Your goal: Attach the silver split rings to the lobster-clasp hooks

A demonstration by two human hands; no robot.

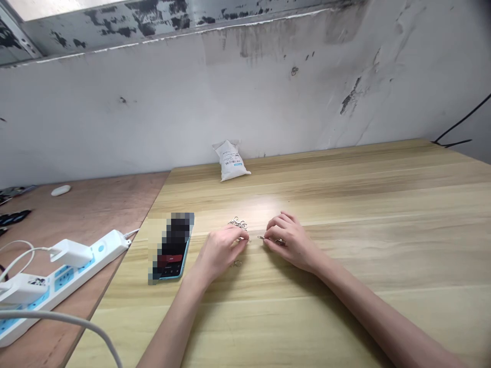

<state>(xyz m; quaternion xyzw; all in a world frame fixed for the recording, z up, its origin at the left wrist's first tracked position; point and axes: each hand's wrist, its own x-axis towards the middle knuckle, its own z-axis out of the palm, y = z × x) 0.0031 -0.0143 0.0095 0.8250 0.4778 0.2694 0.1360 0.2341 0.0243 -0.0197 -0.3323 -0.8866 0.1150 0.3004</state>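
Pale wood-grain tabletop (345,204) runs up to a scuffed white wall (245,102). Two hands sit close but apart on it: the left hand (224,250) curls its fingers at the edge of a small heap of metal key rings (238,223), and the right hand (287,241) pinches a small metal piece (261,237) just beside it. A phone (172,245) lies to the left.

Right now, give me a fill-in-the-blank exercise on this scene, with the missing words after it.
The phone lies on the ____ side of the left hand.
The right hand has a small metal piece at its ____.
The table under the heap of small metal rings is made of ____.
The white power strip has ____ panels.

Missing words: left; fingertips; wood; blue.
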